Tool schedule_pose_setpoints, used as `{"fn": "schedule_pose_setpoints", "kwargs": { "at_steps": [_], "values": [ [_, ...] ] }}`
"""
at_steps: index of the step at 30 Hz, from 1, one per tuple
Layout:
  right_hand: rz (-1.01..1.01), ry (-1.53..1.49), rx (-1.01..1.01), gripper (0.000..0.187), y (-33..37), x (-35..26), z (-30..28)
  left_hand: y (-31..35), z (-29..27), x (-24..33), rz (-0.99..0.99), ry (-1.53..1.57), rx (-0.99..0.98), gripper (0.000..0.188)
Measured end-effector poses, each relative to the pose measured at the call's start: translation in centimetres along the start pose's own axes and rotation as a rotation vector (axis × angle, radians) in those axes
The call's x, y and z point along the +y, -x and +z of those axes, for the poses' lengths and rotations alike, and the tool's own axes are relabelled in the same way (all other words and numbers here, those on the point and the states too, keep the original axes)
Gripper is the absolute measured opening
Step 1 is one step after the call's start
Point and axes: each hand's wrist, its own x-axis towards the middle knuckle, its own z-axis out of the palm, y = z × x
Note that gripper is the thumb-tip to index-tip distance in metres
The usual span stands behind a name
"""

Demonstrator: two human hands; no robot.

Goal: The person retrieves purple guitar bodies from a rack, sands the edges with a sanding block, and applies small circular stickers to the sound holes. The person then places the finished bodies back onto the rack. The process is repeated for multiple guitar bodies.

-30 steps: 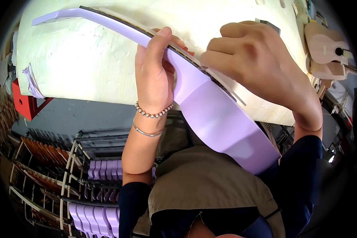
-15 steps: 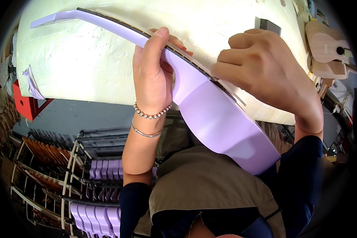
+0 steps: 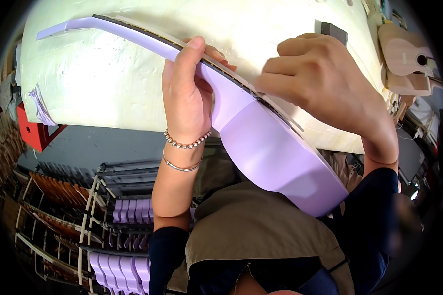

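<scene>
Head view, nearest first: olive apron (image 3: 261, 231) over dark sleeves at the lower edge. Resting against the apron, lilac ukulele (image 3: 261, 142), body low and right, neck slanting up and left to a headstock over the bench's far left part. Left hand (image 3: 187, 98) wrapped round the neck just above the body, thumb over the near side, fingers curled under and showing beyond the fretboard edge; closed firmly on the neck. On that wrist, bead bracelet (image 3: 186, 143) and thin metal bangle (image 3: 179, 166). Right hand (image 3: 320, 83) bunched, fingertips drawn together and pressed down at the fretboard edge where neck meets body; whether anything is pinched between them cannot be told. Below and left, wire rack (image 3: 83, 216) holding rows of lilac and brown instrument necks. Behind the hands, cream padded workbench (image 3: 108, 83), ukulele held just above it. Red box (image 3: 32, 130) at the bench's left end. Farthest, upper right, unpainted wooden ukulele (image 3: 406, 54) past the bench edge, well apart from both hands.
</scene>
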Motion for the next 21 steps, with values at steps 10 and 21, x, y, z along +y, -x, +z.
{"fn": "schedule_pose_setpoints", "kwargs": {
  "at_steps": [10,21],
  "values": [
    [-0.022,-0.121,-0.057,0.014,1.0,0.8,0.1,0.1,0.2,0.1,-0.011,0.009,0.012,0.025],
    [0.589,-1.355,0.024,0.047,5.8,0.1,5.7,0.2,-0.2,0.1,-0.055,0.032,-0.031,0.027]
  ]
}}
